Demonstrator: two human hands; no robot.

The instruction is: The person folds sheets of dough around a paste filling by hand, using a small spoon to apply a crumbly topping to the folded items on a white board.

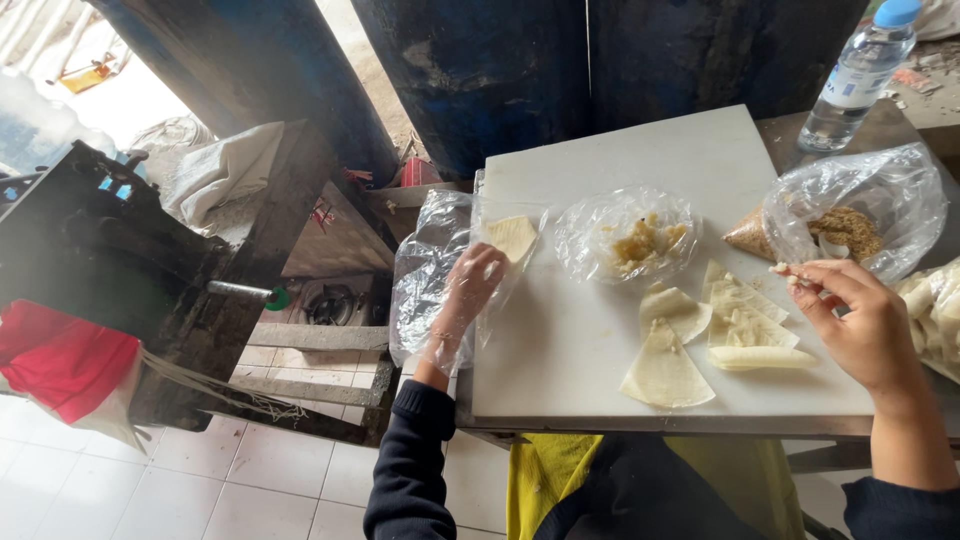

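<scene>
My left hand (pixel 468 290) reaches inside a clear plastic bag (pixel 425 270) at the left edge of the white board (pixel 570 340), its fingers pinching a pale dough sheet (pixel 513 236). My right hand (pixel 850 315) hovers over the board's right side, fingertips pinched on a small bit of filling beside a clear bag of brown crumbs (pixel 855 215). Several folded triangular dough pieces (pixel 700 335) lie on the board between my hands. Behind them sits a plastic-lined bowl of yellowish filling (pixel 630 240).
A water bottle (pixel 860 70) stands at the back right. Another bag of pale pieces (pixel 935 315) sits at the right edge. Blue barrels (pixel 480 70) rise behind the board. A dark stove and red cloth (pixel 60 355) are at the left over a white tiled floor.
</scene>
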